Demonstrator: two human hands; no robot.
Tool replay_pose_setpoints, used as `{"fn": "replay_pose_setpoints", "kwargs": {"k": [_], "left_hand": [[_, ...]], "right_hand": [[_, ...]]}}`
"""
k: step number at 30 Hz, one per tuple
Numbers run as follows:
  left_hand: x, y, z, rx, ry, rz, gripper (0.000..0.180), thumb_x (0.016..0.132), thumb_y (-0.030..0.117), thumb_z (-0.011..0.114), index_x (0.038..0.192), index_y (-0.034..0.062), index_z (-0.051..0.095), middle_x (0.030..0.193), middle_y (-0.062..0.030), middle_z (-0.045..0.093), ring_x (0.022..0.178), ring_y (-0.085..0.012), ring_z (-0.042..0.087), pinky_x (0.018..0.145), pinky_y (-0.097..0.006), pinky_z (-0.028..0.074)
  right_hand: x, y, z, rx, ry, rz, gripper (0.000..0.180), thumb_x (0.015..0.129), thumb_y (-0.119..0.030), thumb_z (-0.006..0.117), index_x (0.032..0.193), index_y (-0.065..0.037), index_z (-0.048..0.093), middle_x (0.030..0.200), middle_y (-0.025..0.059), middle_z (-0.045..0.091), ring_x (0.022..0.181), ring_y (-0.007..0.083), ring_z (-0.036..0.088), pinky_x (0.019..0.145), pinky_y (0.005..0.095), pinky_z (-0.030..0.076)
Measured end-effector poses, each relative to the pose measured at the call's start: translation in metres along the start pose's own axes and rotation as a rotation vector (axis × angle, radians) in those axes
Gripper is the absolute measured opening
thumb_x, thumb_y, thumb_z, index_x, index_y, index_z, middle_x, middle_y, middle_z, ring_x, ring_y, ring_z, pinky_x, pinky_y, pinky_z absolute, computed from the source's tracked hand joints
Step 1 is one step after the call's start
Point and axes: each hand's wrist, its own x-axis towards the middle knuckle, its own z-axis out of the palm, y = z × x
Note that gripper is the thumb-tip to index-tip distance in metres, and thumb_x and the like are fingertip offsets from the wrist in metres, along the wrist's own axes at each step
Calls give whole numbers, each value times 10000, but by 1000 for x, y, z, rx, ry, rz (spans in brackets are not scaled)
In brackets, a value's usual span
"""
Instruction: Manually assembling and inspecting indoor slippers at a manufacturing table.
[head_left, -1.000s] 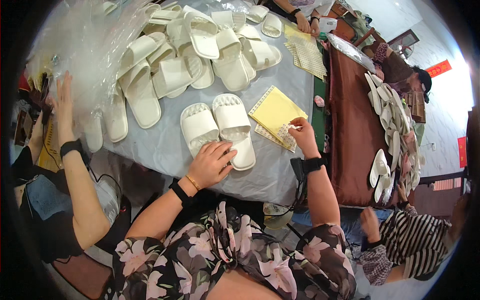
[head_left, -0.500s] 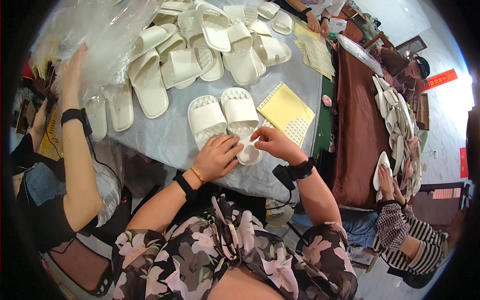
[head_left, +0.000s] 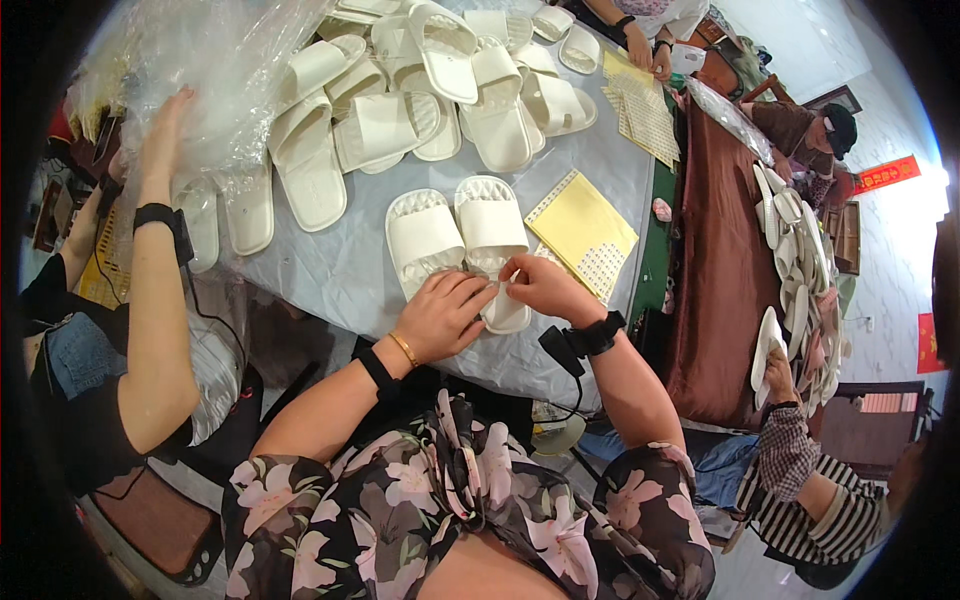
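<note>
A pair of white slippers lies in front of me on the covered table, the left slipper (head_left: 424, 240) beside the right slipper (head_left: 491, 222), toes pointing away. Across their heel parts rests my left hand (head_left: 447, 313), its fingers stretched over the insoles. My right hand (head_left: 552, 290) is over the right slipper's insole, thumb and forefinger pinched close to the left fingertips. Whatever that pinch holds is too small to make out. Just right of the pair lies a yellow sticker sheet (head_left: 583, 222), with small printed labels at its near corner.
Many loose white slippers (head_left: 380, 130) are heaped at the table's far side. At the left, a co-worker's arm (head_left: 165, 300) reaches into clear plastic bags (head_left: 215, 90). More sticker sheets (head_left: 640, 110) lie far right. Beyond a brown-covered table (head_left: 722, 270), another person handles slippers.
My right hand has moved slightly left, bringing its pinched fingers against my left fingertips. At the far right, the co-worker's hand has shifted on a slipper. The view has moved slightly.
</note>
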Motion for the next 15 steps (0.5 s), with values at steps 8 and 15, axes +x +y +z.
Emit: {"fn": "replay_pose_setpoints", "kwargs": {"k": [8, 15], "left_hand": [[2, 2, 0, 44, -32, -22, 588, 790, 250, 671, 1342, 110, 525, 1234, -71, 549, 1162, -265, 500, 1047, -429, 364], [4, 2, 1, 50, -67, -35, 586, 795, 247, 667, 1346, 119, 514, 1237, -77, 527, 1151, -270, 496, 1033, -429, 372]], "right_hand": [[0, -2, 3, -88, 11, -9, 213, 832, -98, 585, 1027, -21, 618, 706, 71, 595, 652, 168, 578, 614, 316, 458], [-2, 0, 6, -72, 34, -31, 216, 835, -92, 585, 1041, -35, 614, 708, 74, 600, 667, 186, 597, 639, 332, 473]]}}
